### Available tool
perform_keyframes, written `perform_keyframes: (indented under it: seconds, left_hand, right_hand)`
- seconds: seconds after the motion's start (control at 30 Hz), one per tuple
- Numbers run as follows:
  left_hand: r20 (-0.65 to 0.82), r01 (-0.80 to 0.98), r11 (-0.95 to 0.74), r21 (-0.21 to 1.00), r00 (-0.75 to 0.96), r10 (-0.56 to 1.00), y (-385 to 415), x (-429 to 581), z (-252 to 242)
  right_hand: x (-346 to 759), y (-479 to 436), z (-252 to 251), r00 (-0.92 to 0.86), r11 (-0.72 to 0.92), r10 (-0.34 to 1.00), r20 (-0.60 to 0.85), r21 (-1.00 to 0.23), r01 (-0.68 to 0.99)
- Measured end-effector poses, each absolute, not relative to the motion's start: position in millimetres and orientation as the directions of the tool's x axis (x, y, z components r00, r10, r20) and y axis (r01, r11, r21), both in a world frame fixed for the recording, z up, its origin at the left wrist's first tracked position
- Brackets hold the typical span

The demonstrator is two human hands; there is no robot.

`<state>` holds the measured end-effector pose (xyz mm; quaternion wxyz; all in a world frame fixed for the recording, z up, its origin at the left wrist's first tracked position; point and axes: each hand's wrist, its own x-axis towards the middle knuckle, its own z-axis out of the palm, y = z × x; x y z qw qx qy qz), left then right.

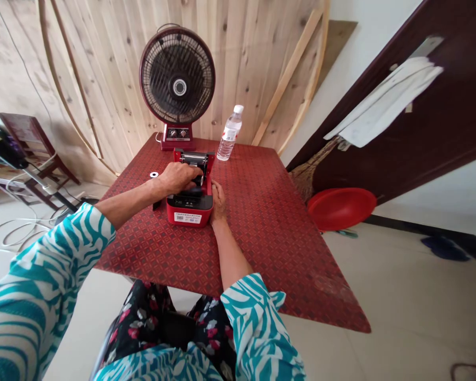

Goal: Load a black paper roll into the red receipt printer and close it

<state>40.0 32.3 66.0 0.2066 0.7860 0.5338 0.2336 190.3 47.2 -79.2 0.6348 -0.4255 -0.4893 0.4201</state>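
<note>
Head-camera view of a red label printer (189, 209) on a red patterned table cover (262, 222), at about 12 o'clock from the wearer. Its long axis runs from 6 to 12 o'clock, with the raised lid (193, 159) at the far end. The left hand (177, 178) reaches in from 9 o'clock and lies over the open compartment (200, 180), its fingers (190, 182) curled downward; the hand itself hides whether they grasp anything inside. The right hand (218, 201) lies unclenched against the printer's 3 o'clock side, holding nothing visible. Of the two, the left hand is nearer the compartment. A small white ring (154, 174) lies off the printer's 10 o'clock side, and a dark strip (156, 204) sits just beside its 9 o'clock side. Beyond stand a desk fan (177, 79) at 12 o'clock and a plastic water bottle (230, 132) at 1 o'clock. A red plastic basin (341, 209) sits on the floor at 2 o'clock.
</note>
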Motion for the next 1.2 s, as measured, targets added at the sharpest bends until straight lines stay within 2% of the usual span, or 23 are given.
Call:
perform_keyframes:
  seconds: [0.1,0.13,0.2,0.3,0.37,0.47,0.63,0.77,0.9,1.03,1.2]
  left_hand:
    - [0.234,0.770,-0.429,0.473,0.359,0.903,23,33,74]
    - [0.261,0.753,-0.427,0.500,0.339,0.904,21,28,76]
    - [0.311,0.669,-0.395,0.630,0.249,0.917,17,11,76]
    - [0.361,0.415,-0.348,0.841,0.050,0.931,15,-24,70]
    - [0.353,0.261,-0.322,0.910,-0.083,0.932,13,-50,62]
    - [0.286,0.174,-0.252,0.952,-0.210,0.935,6,-80,43]
    - [0.163,0.188,-0.126,0.974,-0.193,0.968,-6,-94,-1]
    - [0.074,0.316,-0.008,0.949,-0.196,0.978,-10,-88,-18]
    - [0.130,0.461,-0.033,0.887,-0.182,0.975,-9,-87,-9]
    - [0.137,0.448,-0.044,0.893,-0.178,0.974,4,-85,5]
    - [0.016,0.471,0.039,0.881,-0.113,0.993,22,-67,13]
  right_hand:
    - [191,47,-78,0.174,0.286,0.949,0.264,-0.951,-0.117]
    - [191,46,-77,0.176,0.282,0.949,0.260,-0.952,-0.115]
    - [192,45,-76,0.178,0.275,0.951,0.253,-0.955,-0.108]
    - [193,44,-75,0.180,0.276,0.950,0.256,-0.956,-0.096]
    - [193,44,-75,0.176,0.274,0.951,0.255,-0.957,-0.091]
    - [194,44,-77,0.177,0.266,0.953,0.245,-0.958,-0.106]
    - [193,43,-78,0.184,0.259,0.954,0.237,-0.960,-0.108]
    - [193,42,-76,0.186,0.253,0.955,0.233,-0.963,-0.093]
    - [194,42,-75,0.177,0.238,0.959,0.220,-0.967,-0.089]
    - [195,40,-73,0.174,0.253,0.956,0.237,-0.965,-0.075]
    - [193,41,-74,0.178,0.250,0.956,0.232,-0.965,-0.084]
